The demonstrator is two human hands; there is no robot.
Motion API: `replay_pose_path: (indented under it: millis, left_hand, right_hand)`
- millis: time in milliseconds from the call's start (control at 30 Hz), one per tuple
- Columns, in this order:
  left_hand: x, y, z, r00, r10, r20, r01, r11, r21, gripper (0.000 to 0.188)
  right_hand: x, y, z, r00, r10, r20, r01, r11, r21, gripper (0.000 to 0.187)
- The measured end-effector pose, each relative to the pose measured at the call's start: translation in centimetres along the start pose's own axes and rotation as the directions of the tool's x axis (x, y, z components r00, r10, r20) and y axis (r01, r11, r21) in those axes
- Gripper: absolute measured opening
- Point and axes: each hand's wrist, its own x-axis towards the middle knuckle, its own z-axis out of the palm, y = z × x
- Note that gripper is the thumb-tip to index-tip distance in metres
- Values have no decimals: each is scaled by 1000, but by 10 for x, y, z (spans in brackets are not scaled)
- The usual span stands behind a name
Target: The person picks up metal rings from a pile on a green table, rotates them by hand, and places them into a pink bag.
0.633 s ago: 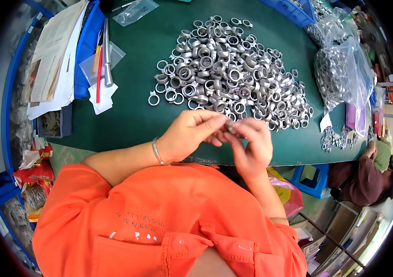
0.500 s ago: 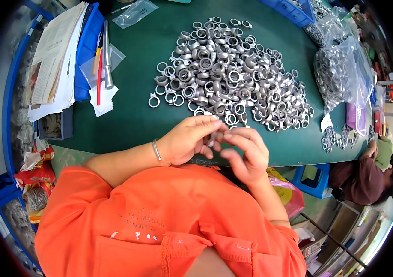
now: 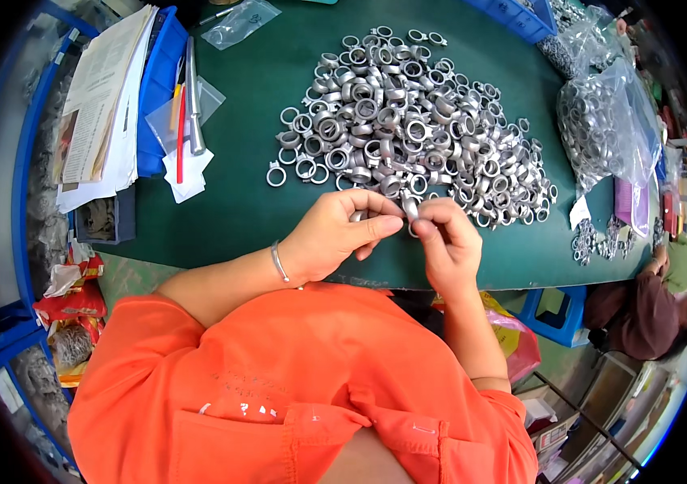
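Observation:
A large heap of grey metal rings, each with a small lug, lies on the green table. At its near edge my right hand pinches one metal ring between thumb and fingers, with the ring standing on edge. My left hand comes in from the other side, its thumb and forefinger tips close together beside that ring. Part of another grey ring shows within the curl of the left fingers; the rest of it is hidden. A bracelet circles the left wrist.
At left stand a blue bin with papers, a red pen, a metal rod and a grey box. To the right are a clear bag of rings and a blue stool. Another person sits far right.
The right hand has come to a pinch on a metal ring, which now shows clearly between the hands. The fingers were blurred and bunched together before. The whole view has shifted slightly.

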Motion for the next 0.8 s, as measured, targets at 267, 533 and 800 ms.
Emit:
replay_pose_path:
  millis: [267,533,800]
  left_hand:
    - [2,-1,3,877,465,121,-463,753,468,8]
    - [-2,-4,4,891,450,56,-416,764,494,11]
    - [1,-5,5,991,134,15,-134,991,8,17]
  right_hand:
    - [-13,-4,4,989,139,45,-146,901,409,21]
    - [-12,-6,9,992,3,-123,46,918,393,34]
    - [-4,-20,4,906,-413,-87,363,867,-341,24]
